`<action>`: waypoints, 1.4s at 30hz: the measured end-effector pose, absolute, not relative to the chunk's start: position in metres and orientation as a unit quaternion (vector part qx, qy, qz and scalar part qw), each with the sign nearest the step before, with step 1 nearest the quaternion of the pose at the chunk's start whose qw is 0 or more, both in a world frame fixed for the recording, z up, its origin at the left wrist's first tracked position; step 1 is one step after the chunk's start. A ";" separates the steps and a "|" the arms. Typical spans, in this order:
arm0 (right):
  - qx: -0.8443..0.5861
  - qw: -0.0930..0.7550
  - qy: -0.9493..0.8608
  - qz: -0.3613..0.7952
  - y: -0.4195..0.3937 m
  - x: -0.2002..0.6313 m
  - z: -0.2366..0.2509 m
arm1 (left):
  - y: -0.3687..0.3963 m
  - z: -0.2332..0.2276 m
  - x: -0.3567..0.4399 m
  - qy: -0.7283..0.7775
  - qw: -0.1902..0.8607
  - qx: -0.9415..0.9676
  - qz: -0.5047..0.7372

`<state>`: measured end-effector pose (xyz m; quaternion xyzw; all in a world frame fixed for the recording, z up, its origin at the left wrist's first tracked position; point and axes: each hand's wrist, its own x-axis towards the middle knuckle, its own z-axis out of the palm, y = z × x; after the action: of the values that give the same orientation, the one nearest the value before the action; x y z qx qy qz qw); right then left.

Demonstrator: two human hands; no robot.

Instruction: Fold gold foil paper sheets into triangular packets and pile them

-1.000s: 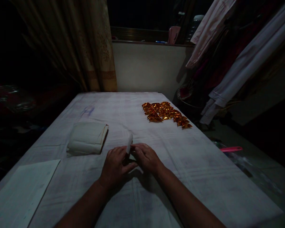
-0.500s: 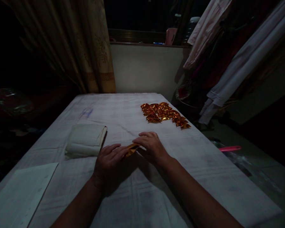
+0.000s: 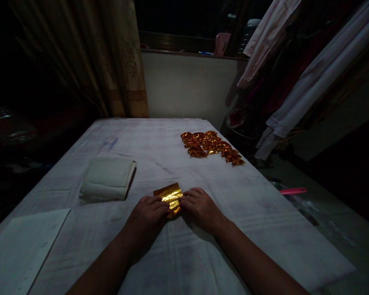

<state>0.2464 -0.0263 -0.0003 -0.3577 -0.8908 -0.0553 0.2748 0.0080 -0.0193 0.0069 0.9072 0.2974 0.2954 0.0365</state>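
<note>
Gold foil on a pale desk
Shiny gold foil sheet (image 3: 169,196); orange-gold folded pieces (image 3: 211,146); whitish, perhaps faintly checked, desk cloth (image 3: 178,254); cream paper stack (image 3: 106,179).

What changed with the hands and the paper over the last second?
The gold foil sheet, held upright showing its white back a second ago, now lies flat, gold side up, with the left hand and right hand pressing its near edge. The folded gold pile and white paper stack stayed put.

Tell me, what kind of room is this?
Probably a room in someone's home, at night. A curtain hangs beside a dark window, clothes hang at the right, and a table covered with a white cloth holds a pile of folded gold papers.
</note>
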 end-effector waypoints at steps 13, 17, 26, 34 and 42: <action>-0.458 0.287 -0.834 0.107 -0.020 0.251 -0.008 | -0.036 0.014 0.008 0.464 0.068 0.861 0.199; -0.497 0.301 -0.804 0.128 -0.020 0.245 -0.009 | -0.031 0.013 0.009 0.503 0.086 0.841 0.179; -0.543 0.296 -0.780 0.095 -0.026 0.236 -0.011 | -0.026 0.008 0.014 0.516 0.048 0.839 0.166; -0.555 0.317 -0.765 0.082 -0.028 0.233 -0.013 | -0.025 0.012 0.016 0.517 0.058 0.842 0.144; -0.568 0.317 -0.754 0.092 -0.025 0.235 -0.016 | -0.030 0.013 0.018 0.422 -0.020 0.895 0.142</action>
<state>0.2345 -0.0254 -0.0162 -0.5676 -0.7544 0.0920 0.3166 0.0176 -0.0301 0.0129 0.8954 0.4216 0.1422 -0.0205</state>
